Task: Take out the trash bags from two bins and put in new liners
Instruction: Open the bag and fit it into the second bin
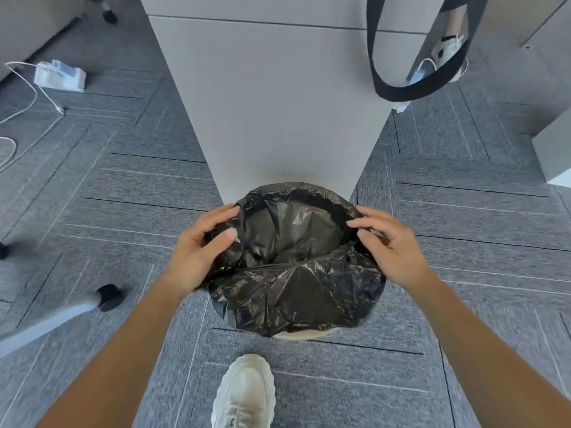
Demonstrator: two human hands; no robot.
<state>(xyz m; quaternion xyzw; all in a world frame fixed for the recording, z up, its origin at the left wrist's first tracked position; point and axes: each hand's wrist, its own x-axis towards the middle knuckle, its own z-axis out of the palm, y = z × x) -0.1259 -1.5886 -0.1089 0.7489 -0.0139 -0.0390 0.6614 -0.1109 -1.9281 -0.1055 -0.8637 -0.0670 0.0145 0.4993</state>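
Black liner (296,291): thin glossy film, crinkled and soft. We judge it very light and prone to tearing or slipping off if pulled from one point.
- It sits in a round bin (304,335) on the carpet floor (463,273). Its mouth is open and the near edge is draped over the rim, covering most of the outside; only a pale strip of the bin shows at the bottom.
- We see no rubbish inside, though the bottom is dark.

Hold:
- Left hand (197,251) at the left rim, fingers (217,215) and thumb curled round the folded edge of film.
- Right hand (392,245) at the right rim, fingers (375,216) spread and loosely bent over the edge. We cannot tell whether they pinch the film or only touch it.
- Best purchase looks like the folded rim edge, taken on opposite sides so the pull stays even.

Room:
- Grey panel (278,103) stands right behind the bin, touching or nearly so, with no reach on the far side.
- Open carpet lies left and right.
- Chair leg (61,319) with its caster is off to the left, well apart.
- A black bag strap (414,88) hangs up on the right, clear of the bin.
- Our shoe (247,393) is near the bin's front.
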